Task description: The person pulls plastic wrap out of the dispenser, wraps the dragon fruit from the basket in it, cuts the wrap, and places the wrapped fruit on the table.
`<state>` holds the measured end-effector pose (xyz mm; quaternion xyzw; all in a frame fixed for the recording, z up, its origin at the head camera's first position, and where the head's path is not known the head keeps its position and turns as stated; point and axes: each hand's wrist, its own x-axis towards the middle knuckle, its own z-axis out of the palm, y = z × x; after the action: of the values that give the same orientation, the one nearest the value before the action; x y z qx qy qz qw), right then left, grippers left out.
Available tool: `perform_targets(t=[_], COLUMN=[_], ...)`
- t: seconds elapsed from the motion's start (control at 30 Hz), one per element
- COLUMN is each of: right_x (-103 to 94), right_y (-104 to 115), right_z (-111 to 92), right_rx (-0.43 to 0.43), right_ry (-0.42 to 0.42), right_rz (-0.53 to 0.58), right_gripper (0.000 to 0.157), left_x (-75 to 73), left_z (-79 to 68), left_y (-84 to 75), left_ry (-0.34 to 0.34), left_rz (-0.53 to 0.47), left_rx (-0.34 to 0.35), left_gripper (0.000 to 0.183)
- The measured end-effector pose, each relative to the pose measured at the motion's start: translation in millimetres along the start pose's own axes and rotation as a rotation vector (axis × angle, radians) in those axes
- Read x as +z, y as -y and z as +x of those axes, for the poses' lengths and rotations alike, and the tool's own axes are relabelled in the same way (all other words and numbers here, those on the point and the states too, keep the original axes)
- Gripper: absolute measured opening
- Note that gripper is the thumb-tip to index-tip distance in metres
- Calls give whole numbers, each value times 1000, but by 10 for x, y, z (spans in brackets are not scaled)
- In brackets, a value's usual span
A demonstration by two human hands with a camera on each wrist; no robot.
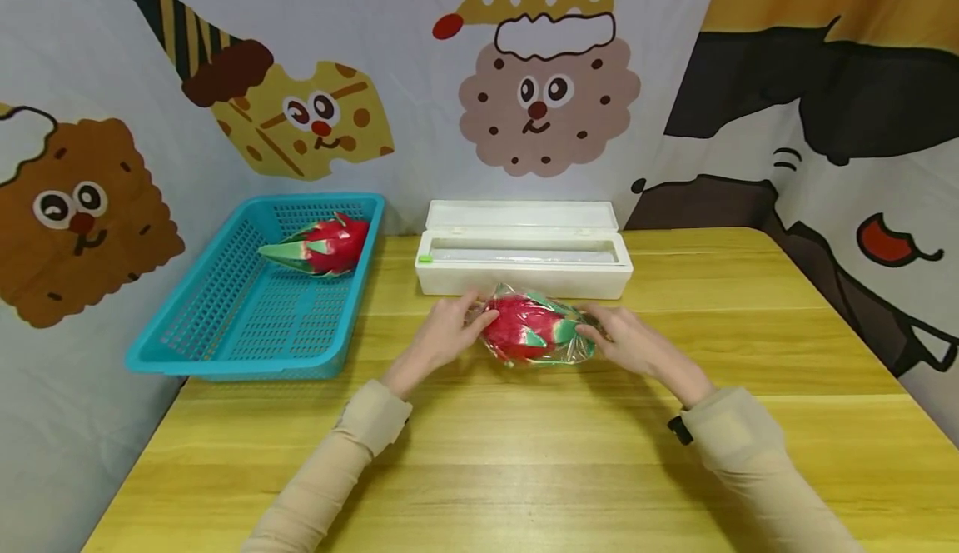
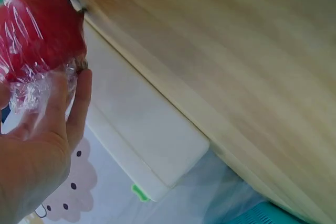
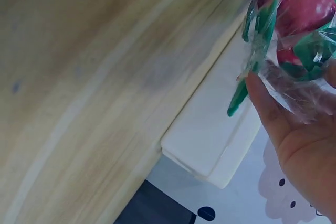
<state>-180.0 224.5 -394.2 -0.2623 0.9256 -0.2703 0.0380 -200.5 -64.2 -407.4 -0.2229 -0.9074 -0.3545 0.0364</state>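
A red dragon fruit with green tips, wrapped in clear plastic film, is held between both hands just in front of a white box. At its left end my left hand grips the fruit and bunched film; the left wrist view shows the thumb and fingers around the crinkled wrap. My right hand pinches the film at the green-tipped right end, with the thumb on the near side. In the right wrist view, some green tips stick out past the fingers.
Behind the hands stands the white cling film box, lid raised, with a roll inside and a green slider at its left. A blue basket at the left holds another dragon fruit. A patterned cloth hangs behind the wooden table.
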Motion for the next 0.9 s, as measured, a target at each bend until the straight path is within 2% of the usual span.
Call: perform_targets(t=[0.23,0.43,0.5,0.6,0.73,0.8,0.9], right_x=[-6,-43,-60,-74,-79,-75,-60], right_y=[-23,-39,-41,-55,-46,-33,-13], right_z=[-31,-71,-83,-89,-81,-84,-85], right_rx=[-19,-39,-29,0,24,7,-2], right_ry=[-40,-10,-12,-40,-120,-198,-288], right_rz=[13,42,56,54,-49,-149,-216], right_gripper=[43,49,50,51,41,30,12], left_x=[10,-9,-13,-9,11,13,6], left_z=[-12,-22,-21,-11,3,7,9], left_y=[-43,-29,-25,-30,-46,-44,-37], left_ry=[41,46,41,2,-79,-118,-153], left_rz=[11,-32,-46,-33,22,59,67], left_rx=[10,-18,-26,2,56,79,89], left_gripper=[43,35,35,33,25,24,25])
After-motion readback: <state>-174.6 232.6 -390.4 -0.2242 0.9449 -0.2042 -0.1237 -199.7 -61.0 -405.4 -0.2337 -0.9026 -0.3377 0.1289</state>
